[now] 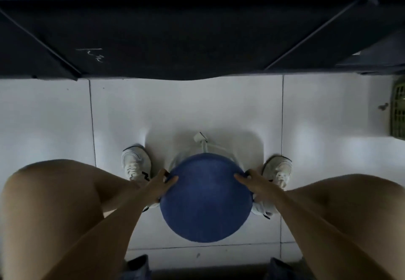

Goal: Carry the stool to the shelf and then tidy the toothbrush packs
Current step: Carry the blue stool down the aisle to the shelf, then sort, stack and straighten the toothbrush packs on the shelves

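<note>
Two bare knees [54, 192] fill the lower corners, and between them the forearms reach down to the stool [206, 198]. It is gripped at both sides. The left hand [161, 184] is curled round the left edge with the thumb laid on top. The right hand [257, 184] is curled round the right edge in the same way, thumb on top and the other fingers wrapped over the rim. How far the fingers reach underneath cannot be told.

The stool is held between the two white shoes [137, 163], low over the white tiled floor [65, 115]. Whether it is resting on the floor or just raised cannot be told. The dark shelf [197, 39] lies just ahead. No toothbrush packs are seen. A green basket [397, 109] stands at the far right.

The carrying step is judged to be at or near its end. The stool is best kept level and lowered evenly by both hands, so that all legs meet the tiles together. It should be set close to the shelf but clear of the shoes. The grip should be released only once the stool is steady.

The top is round, deep blue and matt, and looks padded. One pale leg [202, 143] is seen beyond it, so a light frame is likely.
</note>
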`<act>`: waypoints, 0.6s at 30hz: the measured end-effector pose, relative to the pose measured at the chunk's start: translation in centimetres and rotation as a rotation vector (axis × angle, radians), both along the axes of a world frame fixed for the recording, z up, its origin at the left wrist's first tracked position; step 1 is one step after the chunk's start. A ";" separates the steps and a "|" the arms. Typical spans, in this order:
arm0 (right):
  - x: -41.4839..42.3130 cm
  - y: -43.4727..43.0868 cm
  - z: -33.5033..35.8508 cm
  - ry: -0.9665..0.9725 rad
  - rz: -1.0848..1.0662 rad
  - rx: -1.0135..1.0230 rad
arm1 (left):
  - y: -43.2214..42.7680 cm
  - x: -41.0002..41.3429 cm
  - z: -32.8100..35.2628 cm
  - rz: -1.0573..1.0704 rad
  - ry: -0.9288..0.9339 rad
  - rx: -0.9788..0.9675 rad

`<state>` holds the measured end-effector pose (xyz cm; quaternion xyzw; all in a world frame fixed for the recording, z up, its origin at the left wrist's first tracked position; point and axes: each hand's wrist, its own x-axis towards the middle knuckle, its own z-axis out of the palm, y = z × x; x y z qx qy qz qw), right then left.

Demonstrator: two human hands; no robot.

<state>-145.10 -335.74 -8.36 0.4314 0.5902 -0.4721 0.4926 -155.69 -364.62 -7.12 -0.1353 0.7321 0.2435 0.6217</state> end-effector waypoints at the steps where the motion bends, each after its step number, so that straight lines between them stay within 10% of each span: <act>1: 0.1 0.3 -0.6 0.005 0.089 -0.001 | -0.6 0.1 -1.0 -0.043 -0.002 0.001; 11: -12.8 4.7 6.2 0.427 0.680 0.225 | 7.3 -10.6 3.2 -0.489 0.368 0.061; 18: -23.8 9.2 17.8 1.605 0.464 1.395 | 14.8 -20.0 14.3 -0.448 1.800 0.435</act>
